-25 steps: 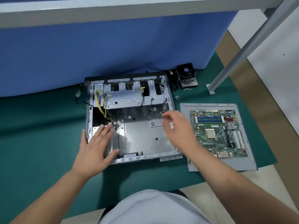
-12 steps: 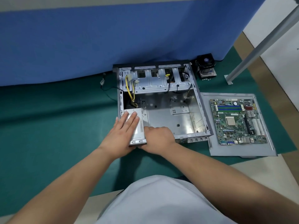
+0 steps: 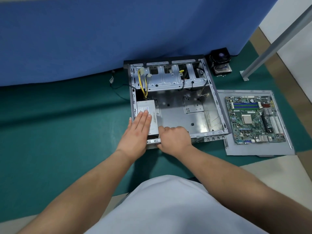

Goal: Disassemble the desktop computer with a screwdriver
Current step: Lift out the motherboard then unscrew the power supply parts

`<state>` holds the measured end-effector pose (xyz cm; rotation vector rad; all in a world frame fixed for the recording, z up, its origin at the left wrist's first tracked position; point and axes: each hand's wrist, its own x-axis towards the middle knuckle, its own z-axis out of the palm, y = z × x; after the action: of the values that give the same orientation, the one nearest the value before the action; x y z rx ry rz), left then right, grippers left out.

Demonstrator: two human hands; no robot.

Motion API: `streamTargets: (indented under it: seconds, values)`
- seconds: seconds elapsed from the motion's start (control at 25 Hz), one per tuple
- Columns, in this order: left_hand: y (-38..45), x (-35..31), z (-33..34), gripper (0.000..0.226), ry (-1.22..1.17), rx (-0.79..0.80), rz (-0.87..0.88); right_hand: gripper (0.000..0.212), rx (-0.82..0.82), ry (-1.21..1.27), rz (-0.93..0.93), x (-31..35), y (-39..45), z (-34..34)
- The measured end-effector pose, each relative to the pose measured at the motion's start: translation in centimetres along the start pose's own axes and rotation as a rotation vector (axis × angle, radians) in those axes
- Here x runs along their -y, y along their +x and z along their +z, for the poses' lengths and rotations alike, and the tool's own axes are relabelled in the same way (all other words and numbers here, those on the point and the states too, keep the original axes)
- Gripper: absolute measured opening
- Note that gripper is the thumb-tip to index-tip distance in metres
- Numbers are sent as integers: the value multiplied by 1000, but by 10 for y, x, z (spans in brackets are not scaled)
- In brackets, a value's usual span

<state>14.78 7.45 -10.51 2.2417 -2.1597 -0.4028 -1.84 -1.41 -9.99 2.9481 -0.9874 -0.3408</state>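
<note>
Grey metal computer case [image 3: 189,115] lies open at the frame's centre on a green mat [image 3: 59,132]. Its one power supply [image 3: 146,108] sits in the lower-left corner, under the left hand [image 3: 136,132], which lies flat with straight fingers. The right hand [image 3: 173,139], just beside it, curls over the case's near rim. One motherboard [image 3: 253,119] rests on a panel [image 3: 253,149] at right; one cooler fan [image 3: 221,63] stands upper right.

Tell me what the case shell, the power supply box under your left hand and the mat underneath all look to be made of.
Computer case: looks like bare sheet steel, dull silver with soft glare, punched slots and folded edges. Power supply: seems the same thin grey metal, with a paper-like printed label on top. Green mat: matte, no shine, probably rubber or felt; the picture cannot settle which.
</note>
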Motion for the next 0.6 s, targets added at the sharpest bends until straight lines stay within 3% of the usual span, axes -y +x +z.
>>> streamTargets:
  seconds: [0.4, 0.52, 0.6]
  values:
    - [-1, 2, -9, 96, -129, 44, 1, 53, 33, 17, 2, -1, 2, -7]
    - [4, 19, -28, 115, -315, 223, 45, 77, 252, 219, -24, -17, 5, -19]
    - [11, 32, -41, 108, -450, 241, 0, 83, 443, 463, -36, -35, 11, -38]
